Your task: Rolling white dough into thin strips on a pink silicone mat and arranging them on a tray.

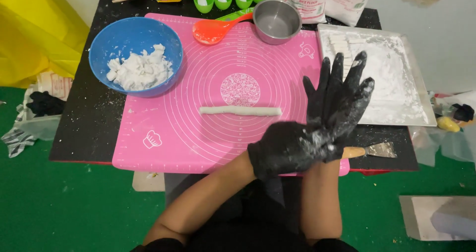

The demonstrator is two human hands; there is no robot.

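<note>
— Rubbing what, there above the pink mat (163, 133)?

— My gloved hands together: my left hand (290, 148) wraps my right hand (337, 98), whose floured fingers stretch wide, holding nothing. The rolled dough rope (240, 111) lies mid-mat, just beside them; the scraper (372, 150) rests underneath.

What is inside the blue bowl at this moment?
The blue bowl holds a heap of torn white dough pieces, piled toward its right side. The bare blue wall shows elsewhere; the bowl's bottom under the heap is covered.
</note>
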